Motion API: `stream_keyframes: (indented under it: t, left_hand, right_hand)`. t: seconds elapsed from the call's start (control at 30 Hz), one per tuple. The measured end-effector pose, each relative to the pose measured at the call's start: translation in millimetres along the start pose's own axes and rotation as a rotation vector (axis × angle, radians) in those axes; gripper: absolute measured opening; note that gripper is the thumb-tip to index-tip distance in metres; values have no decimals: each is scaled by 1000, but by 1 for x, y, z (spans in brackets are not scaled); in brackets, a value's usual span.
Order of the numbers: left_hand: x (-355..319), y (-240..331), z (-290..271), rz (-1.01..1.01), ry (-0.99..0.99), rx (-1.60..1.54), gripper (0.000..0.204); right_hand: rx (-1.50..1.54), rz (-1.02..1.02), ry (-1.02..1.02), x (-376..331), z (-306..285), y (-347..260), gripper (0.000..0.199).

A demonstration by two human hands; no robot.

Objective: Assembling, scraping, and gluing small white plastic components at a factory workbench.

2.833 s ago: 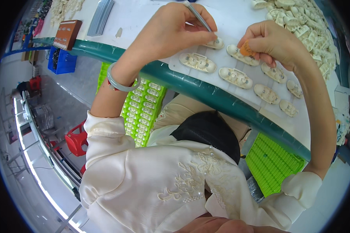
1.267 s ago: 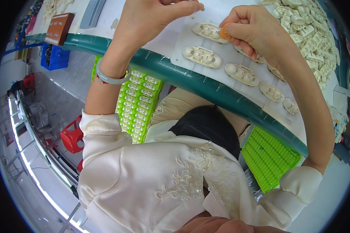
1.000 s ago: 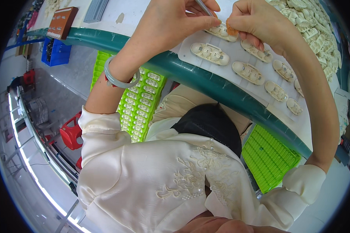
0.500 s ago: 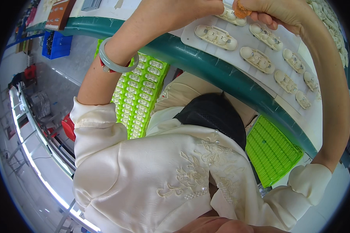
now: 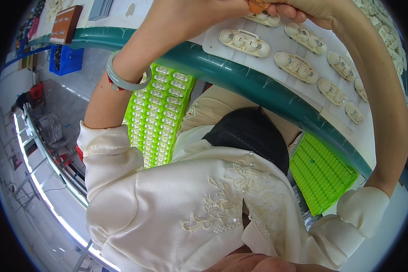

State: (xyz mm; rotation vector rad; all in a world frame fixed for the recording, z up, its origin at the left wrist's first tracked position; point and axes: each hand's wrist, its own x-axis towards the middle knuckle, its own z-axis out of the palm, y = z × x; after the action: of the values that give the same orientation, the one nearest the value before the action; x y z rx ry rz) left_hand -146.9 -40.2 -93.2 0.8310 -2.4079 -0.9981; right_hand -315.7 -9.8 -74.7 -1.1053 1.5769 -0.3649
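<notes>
At the upper edge of the picture my left hand [image 5: 186, 16] reaches in with bent fingers, its fingertips cut off by the frame. My right hand [image 5: 310, 10] meets it there, fingers curled in. A small ridged orange thing [image 5: 258, 6] shows at the right fingertips; whether it is held or worn on a finger I cannot tell. Just beneath the hands is a white oval piece with round parts [image 5: 264, 19]. Several like it, such as a cream oval piece [image 5: 245, 43], lie in rows on a pale flat board [image 5: 211, 44].
The table has a thick dark green edge [image 5: 204, 61]. Below it stand a green tray filled with white pieces [image 5: 161, 113] and another green tray [image 5: 324, 174]. A pile of whitish parts [image 5: 385, 31] lies far right; a blue bin [image 5: 69, 59] and brown box [image 5: 65, 25] are left.
Both hands have moved up and left together, with the orange thing at the right fingertips. The whole view has shifted slightly, and the oval pieces stay in place on the board.
</notes>
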Motion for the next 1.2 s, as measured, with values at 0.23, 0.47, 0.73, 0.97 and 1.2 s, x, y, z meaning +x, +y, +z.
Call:
stream_keyframes:
  t: [0.23,0.47,0.73,0.97,1.2]
  left_hand:
    - [-10,-7,-26,-297,283,-476,13]
    - [-56,-27,-21,-328,115,-490,24]
    - [-86,-20,-14,-365,152,-745,24]
    - [-85,-21,-9,-379,143,-728,24]
    - [-84,-16,-6,-422,171,-710,20]
  right_hand:
    - [79,82,-126,13,-11,2,12]
    - [85,118,-216,22,-15,1,10]
    - [-83,93,-195,14,-14,-13,11]
    - [-142,0,-225,10,-18,-7,13]
    - [-154,-145,-227,6,-27,-1,17]
